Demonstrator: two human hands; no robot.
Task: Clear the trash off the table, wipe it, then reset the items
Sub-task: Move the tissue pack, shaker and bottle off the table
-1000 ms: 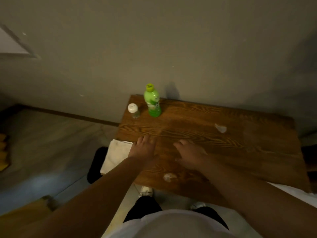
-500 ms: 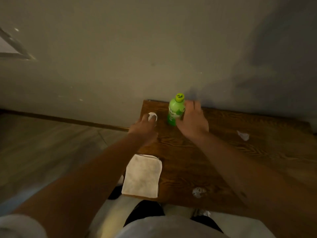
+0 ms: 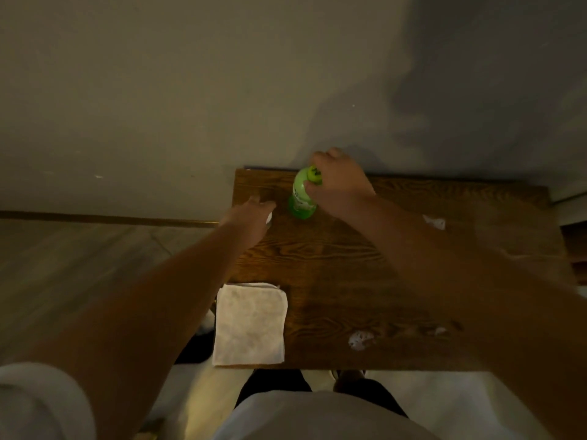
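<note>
A green bottle [image 3: 301,200] stands at the back left of the brown wooden table [image 3: 397,281], and my right hand [image 3: 336,182] is wrapped around its neck and cap. My left hand [image 3: 251,217] lies over a small white-capped jar [image 3: 269,218], of which only a sliver shows. A folded white cloth [image 3: 251,323] rests at the table's front left corner. Crumpled white paper scraps lie near the front edge [image 3: 360,339], further right [image 3: 440,330], and at the back right [image 3: 434,222].
The table stands against a plain grey wall [image 3: 190,90]. Wooden floor [image 3: 79,265] lies to the left. My legs and white shoes are below the front edge.
Both hands reached from the table's front toward the back left. My right hand closed around the bottle's top and my left hand came down over the small jar.
</note>
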